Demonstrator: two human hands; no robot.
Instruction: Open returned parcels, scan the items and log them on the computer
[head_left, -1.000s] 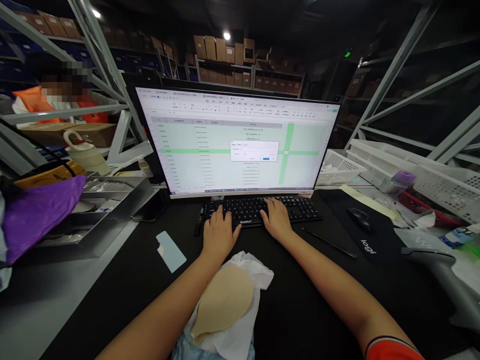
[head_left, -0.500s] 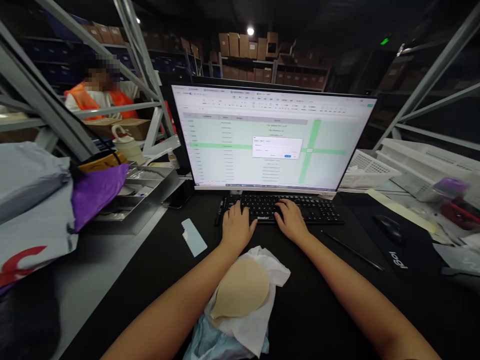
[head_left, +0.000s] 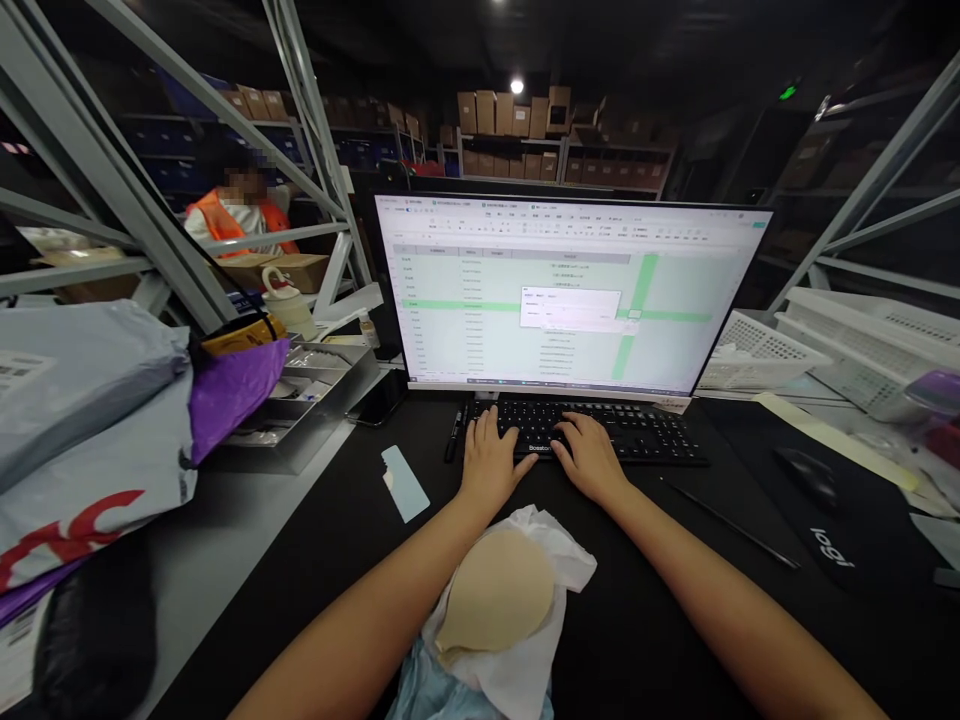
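Observation:
My left hand rests on the left part of a black keyboard, fingers spread over the keys. Over the middle of the keyboard lies my right hand, its fingers apart and holding nothing. Behind the keyboard stands a monitor with a spreadsheet and a small dialog box on its screen. Between my forearms, a beige cup-shaped pad lies on crumpled white wrapping, with light blue plastic under it. Left of my left hand is a pale blue card with a torn-looking edge.
A phone and a grey divided tray are to the left, beside plastic mailer bags. On the right lie a thin black stick, a mouse and white baskets. A person in an orange vest sits beyond the frame.
The whole view has shifted, so things appear further right and slightly lower. Both hands stay on the keyboard, with small finger movements. The dialog box on the screen looks different.

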